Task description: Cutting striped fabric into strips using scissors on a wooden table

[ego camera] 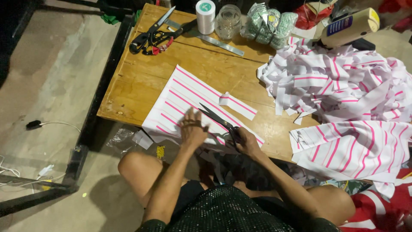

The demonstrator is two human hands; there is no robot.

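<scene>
Seen from above, at near edge of low wooden table [141,81]: left hand [192,129] spread flat, open, pinning white fabric sheet w/ pink stripes [189,96]. Right hand [246,141] closed round handles of black-bladed scissors [219,120], blades apart over sheet. Fabric prob. light, soft, floppy; best pressed flat beside cut line. Heap of cut striped strips [334,81] toward far right corner; spare scissors [152,36] at far left corner.
</scene>
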